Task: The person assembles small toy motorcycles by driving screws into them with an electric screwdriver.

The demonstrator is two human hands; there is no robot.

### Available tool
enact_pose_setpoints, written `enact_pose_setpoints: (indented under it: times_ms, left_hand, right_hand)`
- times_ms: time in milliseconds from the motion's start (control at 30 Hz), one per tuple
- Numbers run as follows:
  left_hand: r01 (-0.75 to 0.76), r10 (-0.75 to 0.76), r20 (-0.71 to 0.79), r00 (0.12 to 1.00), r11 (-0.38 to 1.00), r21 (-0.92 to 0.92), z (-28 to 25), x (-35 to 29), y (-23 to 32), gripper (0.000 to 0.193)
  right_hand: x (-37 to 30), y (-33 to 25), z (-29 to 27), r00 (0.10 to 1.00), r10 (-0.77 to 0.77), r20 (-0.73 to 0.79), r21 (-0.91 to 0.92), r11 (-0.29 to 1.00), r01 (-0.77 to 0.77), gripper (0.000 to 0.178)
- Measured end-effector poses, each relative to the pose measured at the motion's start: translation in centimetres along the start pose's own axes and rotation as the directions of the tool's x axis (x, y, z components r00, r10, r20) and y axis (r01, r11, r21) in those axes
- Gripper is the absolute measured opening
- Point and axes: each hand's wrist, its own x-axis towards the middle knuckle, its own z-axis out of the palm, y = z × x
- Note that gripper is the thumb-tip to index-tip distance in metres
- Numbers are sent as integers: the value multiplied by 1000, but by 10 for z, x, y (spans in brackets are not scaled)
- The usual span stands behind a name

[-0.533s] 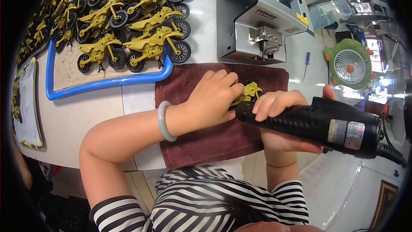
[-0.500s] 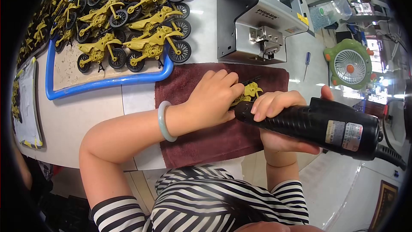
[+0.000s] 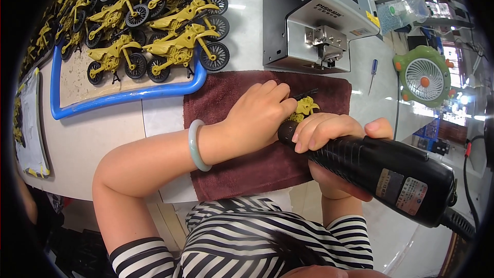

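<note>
My right hand [image 3: 334, 136] is wrapped round a black electric screwdriver [image 3: 381, 170] whose cord leaves its rear end. The tool's nose points left and up toward a yellow toy motorcycle [image 3: 307, 107] on the brown towel [image 3: 247, 167]. Closed round the far side of that motorcycle is my left hand [image 3: 265, 113], its fingers curled and covering much of the toy. A pale bangle [image 3: 196, 145] circles my left wrist. The screwdriver's tip and the spot it meets are hidden behind my hands.
At the far left, a blue-rimmed tray [image 3: 123, 92] holds several yellow toy motorcycles [image 3: 180, 46] with black wheels. A grey and black machine [image 3: 319, 25] stands beyond the towel. To its right are a small screwdriver [image 3: 373, 76] and a green fan [image 3: 424, 76].
The electric screwdriver's rear end has swung down toward me, and its nose has shifted slightly left. My left hand keeps its grip on the toy.
</note>
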Motion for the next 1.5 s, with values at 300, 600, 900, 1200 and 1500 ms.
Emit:
enact_pose_setpoints:
  times_ms: [300,600,900,1200,1500]
  left_hand:
    - [5,-6,-15,1000,999,-35,0,0,-3,30]
    - [1,-1,0,1000,1000,9,-3,3,1,29]
    - [-283,231,173,958,865,414,-6,-11,33,36]
    - [-392,226,327,918,655,646,1,-22,39,42]
    - [-361,256,256,932,709,605,11,-27,34,40]
  right_hand:
    - [-1,3,1,1000,-5,17,36,999,4,71]
    - [18,-6,-12,931,-272,-244,82,951,299,82]
    - [96,11,-62,875,-303,-377,-235,945,226,88]
    - [64,10,-40,946,-197,-258,203,946,253,103]
    - [40,3,3,957,68,-281,-143,983,-112,101]
